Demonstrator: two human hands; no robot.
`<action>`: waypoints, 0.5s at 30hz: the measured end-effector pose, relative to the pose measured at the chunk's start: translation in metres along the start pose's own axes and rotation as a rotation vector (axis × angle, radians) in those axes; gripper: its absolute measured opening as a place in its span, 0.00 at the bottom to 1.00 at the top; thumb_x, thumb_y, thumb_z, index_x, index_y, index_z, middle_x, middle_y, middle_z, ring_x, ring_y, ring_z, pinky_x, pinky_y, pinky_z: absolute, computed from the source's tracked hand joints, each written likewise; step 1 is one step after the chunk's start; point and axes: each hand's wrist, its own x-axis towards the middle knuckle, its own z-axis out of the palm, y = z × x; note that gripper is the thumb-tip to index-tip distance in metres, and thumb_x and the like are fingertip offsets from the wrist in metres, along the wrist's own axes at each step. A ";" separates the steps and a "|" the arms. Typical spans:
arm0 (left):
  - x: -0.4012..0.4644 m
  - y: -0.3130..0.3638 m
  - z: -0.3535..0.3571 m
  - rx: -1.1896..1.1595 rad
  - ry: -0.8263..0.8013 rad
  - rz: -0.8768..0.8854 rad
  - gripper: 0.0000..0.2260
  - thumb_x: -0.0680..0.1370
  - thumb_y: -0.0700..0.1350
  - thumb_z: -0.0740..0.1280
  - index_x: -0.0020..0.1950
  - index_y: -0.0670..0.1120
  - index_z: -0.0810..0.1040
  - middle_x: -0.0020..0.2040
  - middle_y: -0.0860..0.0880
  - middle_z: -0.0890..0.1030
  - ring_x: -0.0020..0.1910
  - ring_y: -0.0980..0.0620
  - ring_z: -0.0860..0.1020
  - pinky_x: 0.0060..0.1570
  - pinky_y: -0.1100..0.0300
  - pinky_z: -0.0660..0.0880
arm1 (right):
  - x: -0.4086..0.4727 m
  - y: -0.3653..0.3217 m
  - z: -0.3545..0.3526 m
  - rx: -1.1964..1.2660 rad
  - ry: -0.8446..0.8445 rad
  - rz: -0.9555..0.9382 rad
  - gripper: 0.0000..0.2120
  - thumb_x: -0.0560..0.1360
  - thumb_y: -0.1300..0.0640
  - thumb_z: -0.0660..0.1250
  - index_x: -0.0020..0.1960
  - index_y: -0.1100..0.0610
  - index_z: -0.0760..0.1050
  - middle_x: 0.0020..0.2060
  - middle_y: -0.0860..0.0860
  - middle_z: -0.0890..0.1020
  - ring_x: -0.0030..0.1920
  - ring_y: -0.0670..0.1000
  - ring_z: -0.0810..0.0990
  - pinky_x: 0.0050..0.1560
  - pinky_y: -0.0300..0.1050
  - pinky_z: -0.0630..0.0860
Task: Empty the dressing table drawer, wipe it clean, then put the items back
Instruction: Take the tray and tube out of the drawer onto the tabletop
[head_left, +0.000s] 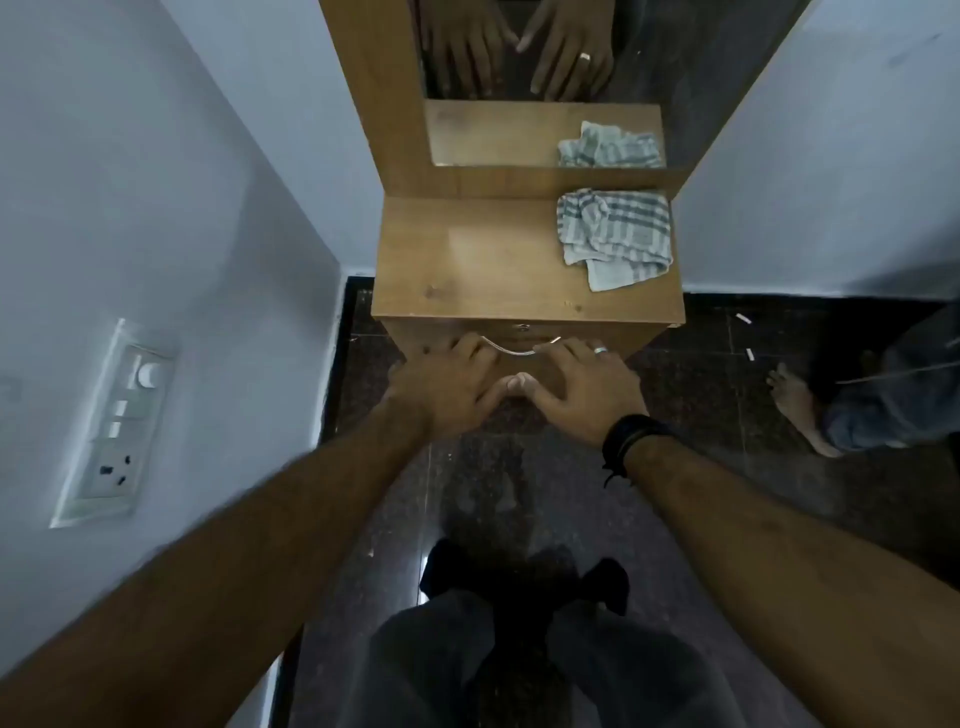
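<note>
Your left hand (447, 384) and right hand (582, 389) lie flat, fingers straight, beside the drawer's curved metal handle (519, 347); the striped grey-white cloth (615, 234) rests on the wooden dressing table (493, 260).

Bare forearms; right hand (576, 387) silver ring, black wristbands; dark trousers, black footwear.

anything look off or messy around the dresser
Little stands out. The cloth lies crumpled, not folded, at the dresser top's back right. Two small white scraps litter the dark floor to the right. Both hands rest flat by the drawer handle.
</note>
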 end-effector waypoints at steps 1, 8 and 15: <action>0.005 0.001 0.009 0.016 -0.011 0.012 0.28 0.82 0.65 0.48 0.69 0.47 0.71 0.70 0.46 0.71 0.64 0.42 0.73 0.58 0.41 0.74 | 0.002 0.003 0.008 -0.010 -0.026 -0.007 0.31 0.78 0.31 0.52 0.70 0.50 0.73 0.64 0.50 0.77 0.63 0.59 0.75 0.61 0.56 0.74; 0.050 0.001 0.060 0.069 0.013 0.023 0.23 0.82 0.57 0.56 0.76 0.49 0.66 0.75 0.49 0.67 0.72 0.44 0.66 0.65 0.41 0.69 | 0.034 0.023 0.052 -0.069 -0.091 -0.044 0.24 0.82 0.45 0.57 0.76 0.48 0.65 0.74 0.47 0.69 0.64 0.61 0.75 0.64 0.55 0.72; 0.055 0.007 0.085 0.101 0.087 -0.003 0.25 0.80 0.55 0.59 0.76 0.49 0.66 0.74 0.50 0.68 0.73 0.46 0.63 0.63 0.39 0.70 | 0.036 0.021 0.075 -0.102 -0.028 -0.026 0.24 0.80 0.50 0.59 0.76 0.49 0.66 0.74 0.46 0.69 0.65 0.60 0.72 0.65 0.55 0.72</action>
